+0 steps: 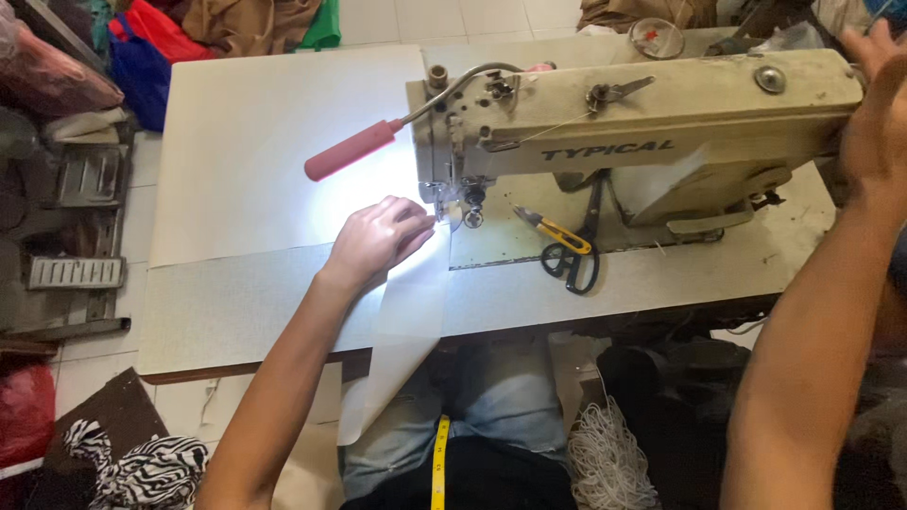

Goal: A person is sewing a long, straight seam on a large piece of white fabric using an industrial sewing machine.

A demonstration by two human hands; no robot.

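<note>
Right forearm rises close along the right edge; the right hand (pixel 874 113) sits at the far right end of the sewing machine (pixel 661 123), and its grip cannot be determined because it is cut off. Left hand (pixel 378 241) lies palm down with fingers loosely curled on the strip of white cloth (pixel 406 331), just beside the needle, gripping nothing. Cloth hangs over the table (pixel 236 170) edge onto the lap. Scissors (pixel 572 255) lie under the machine arm.
</note>
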